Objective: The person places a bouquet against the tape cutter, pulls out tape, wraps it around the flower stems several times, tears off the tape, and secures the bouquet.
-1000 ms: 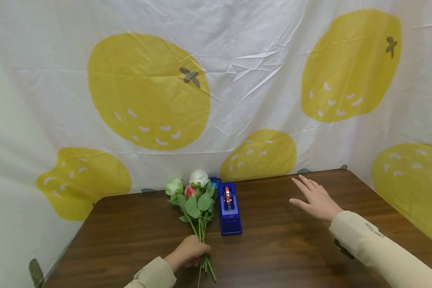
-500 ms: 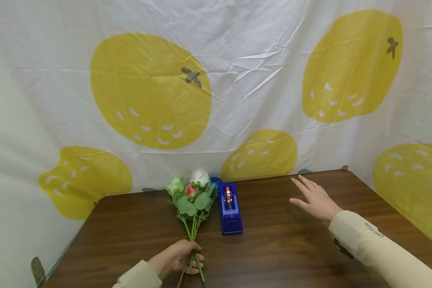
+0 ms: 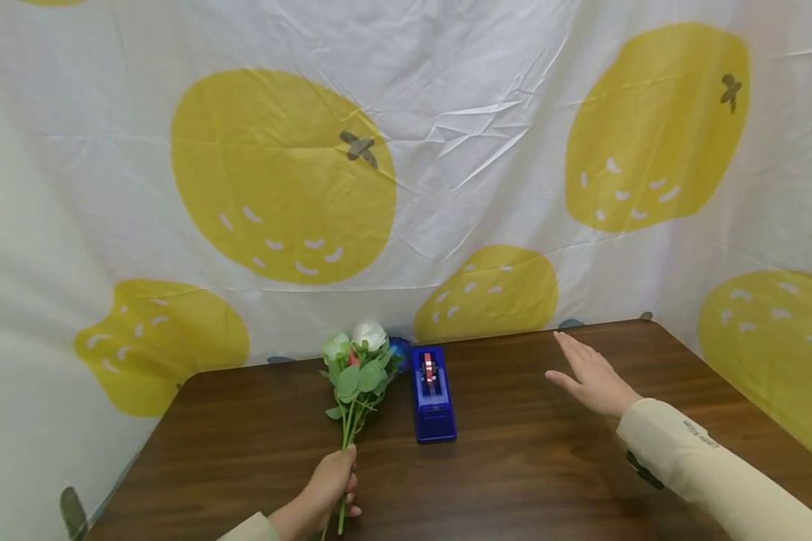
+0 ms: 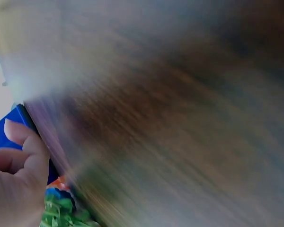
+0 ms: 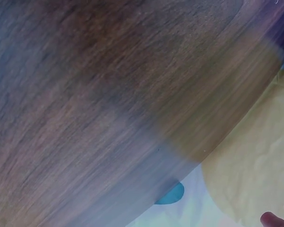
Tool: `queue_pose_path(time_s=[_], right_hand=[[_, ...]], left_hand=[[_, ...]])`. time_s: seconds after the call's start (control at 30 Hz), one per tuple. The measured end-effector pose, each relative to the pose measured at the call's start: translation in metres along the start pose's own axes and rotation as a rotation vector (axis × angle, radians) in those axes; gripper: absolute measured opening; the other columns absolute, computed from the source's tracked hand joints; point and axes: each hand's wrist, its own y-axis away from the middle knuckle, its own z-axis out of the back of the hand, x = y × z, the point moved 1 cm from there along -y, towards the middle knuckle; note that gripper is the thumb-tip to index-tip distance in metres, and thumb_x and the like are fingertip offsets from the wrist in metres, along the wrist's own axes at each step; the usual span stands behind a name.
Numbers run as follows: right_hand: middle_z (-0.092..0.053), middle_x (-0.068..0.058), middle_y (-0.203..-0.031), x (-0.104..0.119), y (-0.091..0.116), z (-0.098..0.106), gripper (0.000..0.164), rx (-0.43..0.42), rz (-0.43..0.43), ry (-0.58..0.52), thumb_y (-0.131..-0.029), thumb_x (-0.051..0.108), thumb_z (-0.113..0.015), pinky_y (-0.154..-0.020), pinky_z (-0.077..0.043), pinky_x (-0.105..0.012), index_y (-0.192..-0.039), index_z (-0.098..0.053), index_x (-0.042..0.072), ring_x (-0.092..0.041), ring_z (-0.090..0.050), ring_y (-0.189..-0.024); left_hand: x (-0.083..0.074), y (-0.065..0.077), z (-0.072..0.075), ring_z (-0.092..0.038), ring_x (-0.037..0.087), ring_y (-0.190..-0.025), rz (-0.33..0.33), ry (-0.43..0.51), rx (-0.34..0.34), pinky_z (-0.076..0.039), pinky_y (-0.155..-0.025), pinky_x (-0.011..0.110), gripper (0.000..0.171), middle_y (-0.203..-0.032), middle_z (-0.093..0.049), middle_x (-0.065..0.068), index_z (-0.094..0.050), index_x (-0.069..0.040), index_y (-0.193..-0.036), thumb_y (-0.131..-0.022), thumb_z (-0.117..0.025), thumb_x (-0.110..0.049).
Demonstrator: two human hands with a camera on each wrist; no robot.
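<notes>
My left hand (image 3: 331, 481) grips the green stems of a bunch of flowers (image 3: 355, 379) at the left middle of the table. White, pale green and pink blooms and leaves point to the far edge, and something blue shows at the bunch's right side. Just right of the blooms stands a blue tape dispenser (image 3: 434, 394) with a red roll core. In the left wrist view, the hand (image 4: 19, 165) overlaps the dispenser, and leaves (image 4: 61, 213) show below. Over the table's right side my right hand (image 3: 595, 379) holds nothing, fingers straight and thumb apart.
The brown wooden table (image 3: 514, 466) ends at a white curtain (image 3: 474, 150) printed with yellow fruit, which also hangs at both sides. The far table edge runs close along this cloth, right behind the flowers and dispenser.
My left hand has shifted left with the stems in its grip, and the bunch now stands more upright, its leaves farther from the dispenser. The right hand has barely moved; its fingers are closer together.
</notes>
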Motion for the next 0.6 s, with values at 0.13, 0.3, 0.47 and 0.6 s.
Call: queue_pose_path(time_s=[0.13,0.3,0.47,0.6], right_hand=[[-0.016,-0.030,-0.145,-0.001,-0.001,-0.001,0.075,0.000,-0.006,-0.014,-0.095,0.040,-0.045,-0.103,-0.014,-0.059,-0.142,-0.011,-0.007,-0.047,-0.018,-0.131],[-0.017,-0.030,-0.145,-0.002,-0.002,-0.002,0.075,-0.006,-0.001,-0.017,-0.095,0.040,-0.045,-0.103,-0.014,-0.059,-0.142,-0.012,-0.007,-0.047,-0.018,-0.131],[-0.017,-0.031,-0.145,-0.003,-0.002,-0.003,0.075,-0.002,-0.004,-0.017,-0.095,0.040,-0.045,-0.102,-0.014,-0.059,-0.142,-0.012,-0.008,-0.048,-0.018,-0.131],[-0.017,-0.030,-0.145,-0.004,-0.002,-0.001,0.075,-0.004,-0.010,-0.017,-0.094,0.040,-0.046,-0.103,-0.013,-0.059,-0.142,-0.012,-0.008,-0.047,-0.017,-0.131]], left_hand=[[0.000,0.005,0.000,-0.033,0.008,-0.042,-0.059,-0.016,-0.069,-0.044,-0.043,0.024,0.029,-0.049,-0.030,-0.004,-0.037,-0.010,-0.076,-0.099,-0.028,-0.025],[0.001,0.014,0.001,-0.035,0.009,-0.040,-0.148,-0.050,-0.120,-0.044,-0.042,0.025,0.032,-0.048,-0.032,-0.004,-0.035,-0.011,-0.072,-0.100,-0.029,-0.024],[-0.002,0.022,0.001,-0.036,0.010,-0.039,-0.234,-0.108,-0.103,-0.045,-0.042,0.028,0.036,-0.048,-0.035,-0.003,-0.035,-0.008,-0.071,-0.100,-0.033,-0.028],[-0.010,0.026,0.001,-0.037,0.010,-0.040,-0.292,-0.221,-0.103,-0.044,-0.043,0.029,0.038,-0.053,-0.036,-0.002,-0.037,-0.007,-0.074,-0.099,-0.035,-0.036]])
